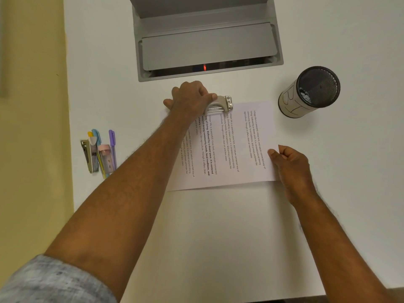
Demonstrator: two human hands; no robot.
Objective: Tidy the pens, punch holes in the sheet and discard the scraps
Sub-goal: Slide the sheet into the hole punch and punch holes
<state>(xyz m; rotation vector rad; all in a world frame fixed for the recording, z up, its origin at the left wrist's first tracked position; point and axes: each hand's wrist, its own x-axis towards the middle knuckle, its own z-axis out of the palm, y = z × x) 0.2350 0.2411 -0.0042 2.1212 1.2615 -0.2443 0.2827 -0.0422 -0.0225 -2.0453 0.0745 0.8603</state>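
On the white tabletop (218,237), a printed sheet (229,149) lies with its lines of text running sideways to the viewer. At its far edge sits a metal hole punch (222,104), its near side over the paper. The left hand (191,97) is laid over the punch from above, fingers curled down round the lever and hiding most of it; the left forearm crosses the sheet's left part and covers some of the text. The right hand (290,162) pinches the sheet's right edge near the near corner, thumb on top, the other fingers curled underneath.

Beside the sheet's far right corner stands a black mesh bin (310,92) wrapped in paper with handwritten letters (pale scraps show inside). Well to the left lie the pens (102,149), bunched side by side with a stapler (87,156). Beyond the punch, a grey flap-covered cable box (207,47) is set into the tabletop, a small red light glowing in its slot.
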